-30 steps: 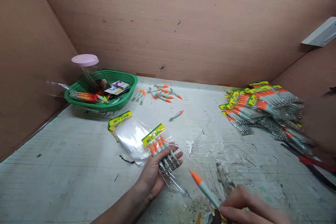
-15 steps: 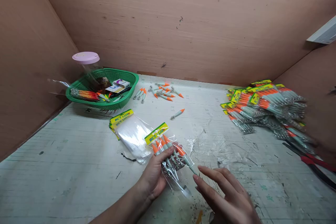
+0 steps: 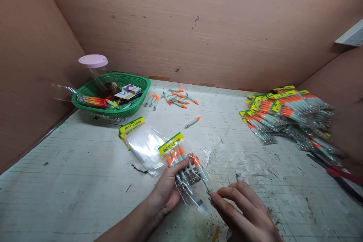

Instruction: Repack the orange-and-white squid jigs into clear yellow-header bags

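My left hand (image 3: 171, 181) grips a clear bag (image 3: 170, 146) with a yellow-green BCT LURE header, its thumb across the front. Inside lie several pale squid lures (image 3: 181, 164) with orange tips, their hooks toward the bag's lower end. At the bag's right side another squid lure (image 3: 202, 173) slants, orange tip up. My right hand (image 3: 244, 206) pinches this lure at its hook end with thumb and fingertips. I cannot tell how much of this lure is within the plastic. A stack of flat bags (image 3: 144, 145) with the same header lies just left of my left hand.
Loose squid lures (image 3: 178, 101) lie at the back, with a single lure (image 3: 193, 121) nearer. A green basket (image 3: 146, 87) holding a pink-lidded jar (image 3: 93, 60) stands back left. Filled lure packs (image 3: 286, 111) are heaped at right, beside red-handled pliers (image 3: 340, 174).
My right fingertips have closed onto the hook end of the lure at the bag's right side. That lure has turned slightly more upright. My left hand has barely moved.
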Action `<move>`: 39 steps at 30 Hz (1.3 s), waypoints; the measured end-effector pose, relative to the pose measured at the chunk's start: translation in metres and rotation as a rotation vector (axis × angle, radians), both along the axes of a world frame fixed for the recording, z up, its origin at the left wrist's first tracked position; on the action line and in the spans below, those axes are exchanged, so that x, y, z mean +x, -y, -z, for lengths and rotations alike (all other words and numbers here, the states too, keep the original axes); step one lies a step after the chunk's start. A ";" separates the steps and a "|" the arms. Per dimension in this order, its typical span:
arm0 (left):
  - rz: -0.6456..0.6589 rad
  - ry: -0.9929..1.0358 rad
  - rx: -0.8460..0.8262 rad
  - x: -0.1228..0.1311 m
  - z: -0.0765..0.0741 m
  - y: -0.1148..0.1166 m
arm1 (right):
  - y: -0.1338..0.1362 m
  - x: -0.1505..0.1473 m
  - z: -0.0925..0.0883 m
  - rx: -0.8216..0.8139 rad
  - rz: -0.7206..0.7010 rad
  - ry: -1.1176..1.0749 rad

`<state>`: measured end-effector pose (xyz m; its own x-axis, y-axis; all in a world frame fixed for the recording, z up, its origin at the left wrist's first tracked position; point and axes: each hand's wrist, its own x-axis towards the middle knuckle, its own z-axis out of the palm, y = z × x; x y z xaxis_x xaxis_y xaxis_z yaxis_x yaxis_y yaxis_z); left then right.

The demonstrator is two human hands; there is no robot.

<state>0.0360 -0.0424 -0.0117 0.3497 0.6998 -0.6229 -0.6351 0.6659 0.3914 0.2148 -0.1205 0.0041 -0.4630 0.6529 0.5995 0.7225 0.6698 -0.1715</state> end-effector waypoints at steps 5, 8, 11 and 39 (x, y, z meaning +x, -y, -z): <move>0.033 0.001 0.042 0.000 -0.002 0.001 | -0.005 -0.005 -0.007 0.007 0.022 -0.022; 0.047 0.008 0.055 0.001 -0.003 0.003 | -0.007 -0.004 -0.006 0.002 0.003 -0.019; 0.055 0.008 0.046 0.001 -0.003 0.004 | -0.007 -0.002 -0.001 0.038 -0.022 0.014; 0.119 0.007 0.126 0.000 0.002 0.006 | -0.007 -0.014 0.006 -0.127 0.163 -0.288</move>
